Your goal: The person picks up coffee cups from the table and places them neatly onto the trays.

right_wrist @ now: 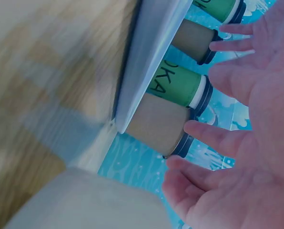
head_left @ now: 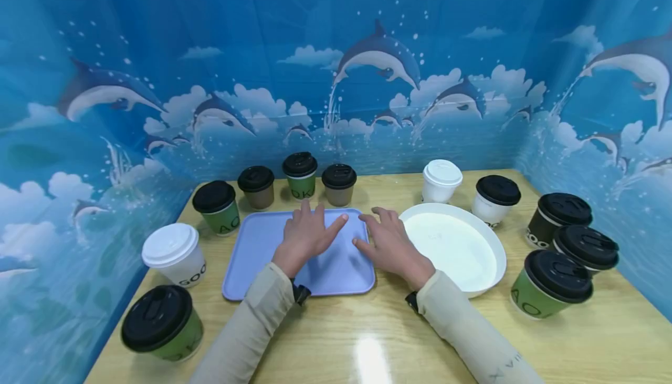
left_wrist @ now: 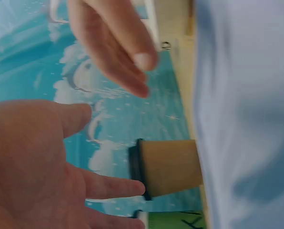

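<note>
Above the lavender rectangular tray, my left hand is held with its fingers spread and nothing in them. My right hand hovers by the tray's right edge, fingers loosely bent and holding nothing. Between that hand and the right-hand cups lies a round white dish. Behind the tray stand a brown cup, a green cup and another brown cup, all with black lids. In the right wrist view, fingertips overlap a brown cup; whether they touch it I cannot tell.
On the left stand a green cup, a white cup and a nearer green cup. Right of the dish are a white-lidded cup, a black-lidded white cup, a black cup and a green cup. A dolphin-print curtain surrounds the table.
</note>
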{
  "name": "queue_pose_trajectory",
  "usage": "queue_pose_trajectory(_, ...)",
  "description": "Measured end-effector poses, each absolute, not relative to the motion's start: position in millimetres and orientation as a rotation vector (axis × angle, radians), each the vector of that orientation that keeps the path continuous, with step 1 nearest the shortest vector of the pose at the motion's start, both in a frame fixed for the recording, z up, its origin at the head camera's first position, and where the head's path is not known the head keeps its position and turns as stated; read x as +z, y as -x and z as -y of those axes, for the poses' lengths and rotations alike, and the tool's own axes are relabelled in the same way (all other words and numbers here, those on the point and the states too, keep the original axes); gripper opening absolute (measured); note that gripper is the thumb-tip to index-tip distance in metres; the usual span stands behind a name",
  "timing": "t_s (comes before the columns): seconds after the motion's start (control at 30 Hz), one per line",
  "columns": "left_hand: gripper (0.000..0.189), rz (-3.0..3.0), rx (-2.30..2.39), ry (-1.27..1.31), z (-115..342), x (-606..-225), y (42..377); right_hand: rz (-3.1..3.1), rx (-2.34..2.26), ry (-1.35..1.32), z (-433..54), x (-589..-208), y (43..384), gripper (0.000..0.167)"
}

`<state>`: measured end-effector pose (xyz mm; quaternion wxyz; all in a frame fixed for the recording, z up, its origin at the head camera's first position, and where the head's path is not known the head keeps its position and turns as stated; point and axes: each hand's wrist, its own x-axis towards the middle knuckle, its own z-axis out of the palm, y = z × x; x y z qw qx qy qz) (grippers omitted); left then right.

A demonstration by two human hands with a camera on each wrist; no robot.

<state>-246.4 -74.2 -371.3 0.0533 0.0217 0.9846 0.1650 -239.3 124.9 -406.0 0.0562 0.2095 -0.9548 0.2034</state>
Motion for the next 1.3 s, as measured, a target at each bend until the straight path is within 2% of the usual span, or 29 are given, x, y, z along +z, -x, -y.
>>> queue_pose_trajectory(0.23, 0.062, -3.111, 0.515, -0.19, 75, -343, 229, 2.929, 0.675, -0.736, -118, -406, 237, 0.038)
queue_pose_trajectory(0.47, 0.051, -3.135, 0.692, -0.309, 77, -316, 204, 2.939, 0.643, -0.859, -116, -411, 233, 0.029)
queue_pose_trajectory(0.67, 0.047, -3.189, 0.767, -0.426, 79, -293, 173, 2.883, 0.566, -0.909, -116, -415, 230, 0.024)
queue_pose_trajectory(1.0, 0.042, -3.344, 0.793, -0.595, 96, -272, 130, 2.981, 0.523, -0.75, -115, -418, 230, 0.022)
queue_pose_trajectory(1.13, 0.045, -3.378, 0.782, -0.607, 109, -262, 115, 2.996, 0.493, -0.754, -117, -421, 233, 0.011)
queue_pose_trajectory(1.3, 0.048, -3.395, 0.71, -0.592, 130, -248, 93, 3.02, 0.487, -0.764, -118, -421, 235, 0.011)
